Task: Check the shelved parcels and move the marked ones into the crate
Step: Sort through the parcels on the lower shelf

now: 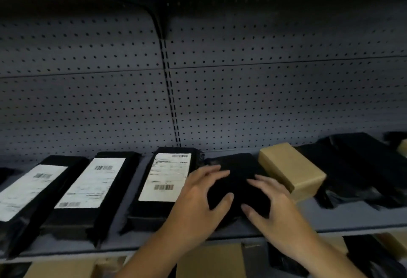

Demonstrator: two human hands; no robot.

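On the shelf (330, 219), left hand (198, 202) presses black parcel (237, 174), fingers spread; right hand (273, 209) likewise.

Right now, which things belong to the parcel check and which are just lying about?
Job: left hand, right hand, black parcel under them, three labelled parcels. Crate not in view.
Idle for now: brown box, black bags, lower-shelf cartons.
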